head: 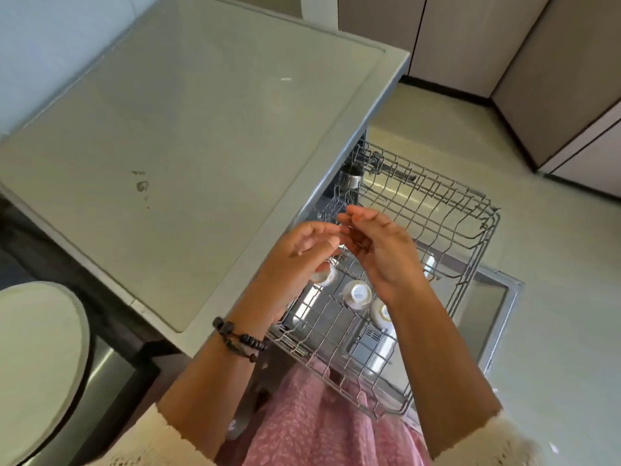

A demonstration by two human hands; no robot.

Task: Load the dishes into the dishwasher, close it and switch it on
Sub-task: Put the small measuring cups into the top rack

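"SISTA" is printed on the upturned base of the middle white cup (357, 295) in the rack. The mark on the cup to its right (381, 312) is too small to read.

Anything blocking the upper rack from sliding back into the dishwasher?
Nothing visible on the rack's path. The upper rack is pulled out over the open door, with three cups upside down in it. Both hands, left hand and right hand, hover above it, holding nothing.

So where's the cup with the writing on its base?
The cup sits upside down in the pulled-out rack, near its left side, between two other cups, just below the hands.
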